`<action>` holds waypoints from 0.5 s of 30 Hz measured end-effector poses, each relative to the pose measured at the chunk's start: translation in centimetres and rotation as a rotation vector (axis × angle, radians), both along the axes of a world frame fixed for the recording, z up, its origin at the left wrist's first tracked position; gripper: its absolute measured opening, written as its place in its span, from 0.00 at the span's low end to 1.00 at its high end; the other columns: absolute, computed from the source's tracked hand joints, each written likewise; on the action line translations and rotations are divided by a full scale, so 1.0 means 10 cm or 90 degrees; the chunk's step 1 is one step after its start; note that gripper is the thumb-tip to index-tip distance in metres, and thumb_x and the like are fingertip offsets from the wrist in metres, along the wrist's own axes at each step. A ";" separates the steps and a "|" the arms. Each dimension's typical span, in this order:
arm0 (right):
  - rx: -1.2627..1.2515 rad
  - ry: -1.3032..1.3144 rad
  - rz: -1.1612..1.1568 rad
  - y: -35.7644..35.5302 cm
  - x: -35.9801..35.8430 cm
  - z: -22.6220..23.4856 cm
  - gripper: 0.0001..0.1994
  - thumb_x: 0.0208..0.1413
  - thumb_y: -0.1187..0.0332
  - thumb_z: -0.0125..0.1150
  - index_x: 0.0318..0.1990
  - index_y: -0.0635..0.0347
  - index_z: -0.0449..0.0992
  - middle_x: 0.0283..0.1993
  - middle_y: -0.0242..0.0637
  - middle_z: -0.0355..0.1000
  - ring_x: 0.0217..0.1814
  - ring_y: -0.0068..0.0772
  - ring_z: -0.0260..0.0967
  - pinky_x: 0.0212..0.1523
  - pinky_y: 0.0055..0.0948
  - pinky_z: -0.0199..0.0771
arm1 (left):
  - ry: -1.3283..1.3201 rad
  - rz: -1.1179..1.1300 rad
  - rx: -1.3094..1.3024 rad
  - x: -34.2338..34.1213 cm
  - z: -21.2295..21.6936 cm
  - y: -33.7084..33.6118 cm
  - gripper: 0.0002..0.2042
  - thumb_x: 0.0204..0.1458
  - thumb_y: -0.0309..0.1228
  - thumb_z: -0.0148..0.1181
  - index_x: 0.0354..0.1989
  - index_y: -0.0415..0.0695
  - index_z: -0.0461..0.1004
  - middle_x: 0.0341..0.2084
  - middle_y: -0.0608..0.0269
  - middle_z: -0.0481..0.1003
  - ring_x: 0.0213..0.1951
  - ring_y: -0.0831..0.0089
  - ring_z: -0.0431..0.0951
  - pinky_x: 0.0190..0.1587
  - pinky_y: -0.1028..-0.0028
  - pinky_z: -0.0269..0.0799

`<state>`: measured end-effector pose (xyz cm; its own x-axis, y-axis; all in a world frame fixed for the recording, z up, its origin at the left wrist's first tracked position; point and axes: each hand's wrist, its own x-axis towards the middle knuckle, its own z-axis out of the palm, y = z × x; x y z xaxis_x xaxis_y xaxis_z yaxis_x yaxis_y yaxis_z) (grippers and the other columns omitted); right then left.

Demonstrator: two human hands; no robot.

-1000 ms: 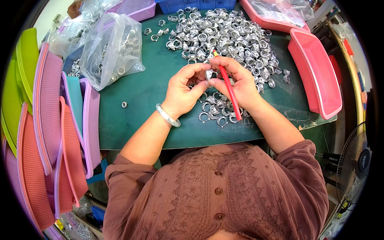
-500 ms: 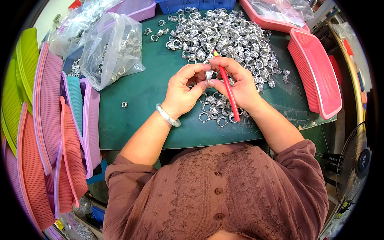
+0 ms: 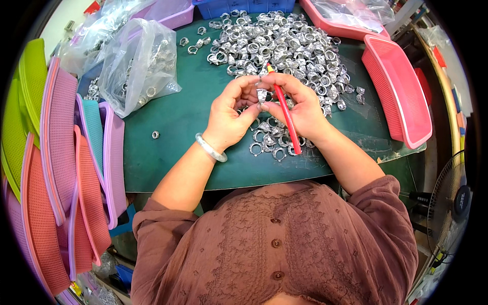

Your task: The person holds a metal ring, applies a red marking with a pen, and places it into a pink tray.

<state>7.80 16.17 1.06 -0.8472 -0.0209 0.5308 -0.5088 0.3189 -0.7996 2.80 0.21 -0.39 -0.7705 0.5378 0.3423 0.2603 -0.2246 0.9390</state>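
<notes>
Between the fingertips of both hands is a silver-coloured ring [image 3: 262, 95], held up over the table. My left hand [image 3: 231, 109], with a pale bangle on its wrist, pinches the ring from the left. My right hand [image 3: 300, 107] pinches its other side and also carries a red pen [image 3: 287, 119] with a yellow tip, slanting across the fingers. Just beyond the hands spreads a large heap of silver rings [image 3: 279, 40]. A smaller group of rings [image 3: 274, 140] lies nearer me, below the hands and partly behind the pen.
A lone ring [image 3: 155, 134] lies on the green tabletop [image 3: 168, 165] at left. Clear bags of rings [image 3: 137, 66] stand beyond it. Stacked plastic baskets [image 3: 61, 152] line the left edge. A pink basket [image 3: 399, 91] sits at right, and a fan [image 3: 447, 203] stands beside the table.
The hands keep their grip on the ring, and its visible side has turned slightly. The fingertips of both hands have come closer together above it. The whole view has shifted a little.
</notes>
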 end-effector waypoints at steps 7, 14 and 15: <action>0.050 0.098 -0.141 0.47 0.06 0.34 0.21 0.40 0.77 0.64 0.46 0.59 0.69 0.42 0.35 0.70 0.46 0.27 0.67 0.48 0.25 0.65 | -0.011 0.066 -0.046 -0.14 -0.02 -0.11 0.20 0.45 0.16 0.54 0.49 0.39 0.65 0.37 0.63 0.69 0.38 0.79 0.69 0.41 0.80 0.68; 0.227 0.065 -0.503 2.01 0.71 0.62 0.19 0.48 0.73 0.60 0.49 0.62 0.68 0.44 0.37 0.70 0.47 0.25 0.67 0.49 0.24 0.65 | 0.036 0.117 -0.058 -0.23 -0.10 -0.10 0.11 0.46 0.21 0.56 0.40 0.37 0.71 0.34 0.62 0.71 0.33 0.79 0.72 0.36 0.81 0.70; 0.312 -0.001 -0.570 2.19 0.83 0.67 0.18 0.49 0.71 0.59 0.49 0.62 0.68 0.44 0.37 0.70 0.47 0.25 0.66 0.49 0.24 0.65 | 0.036 0.119 -0.064 -0.22 -0.08 -0.10 0.10 0.46 0.21 0.56 0.39 0.37 0.72 0.34 0.63 0.71 0.33 0.79 0.72 0.36 0.81 0.70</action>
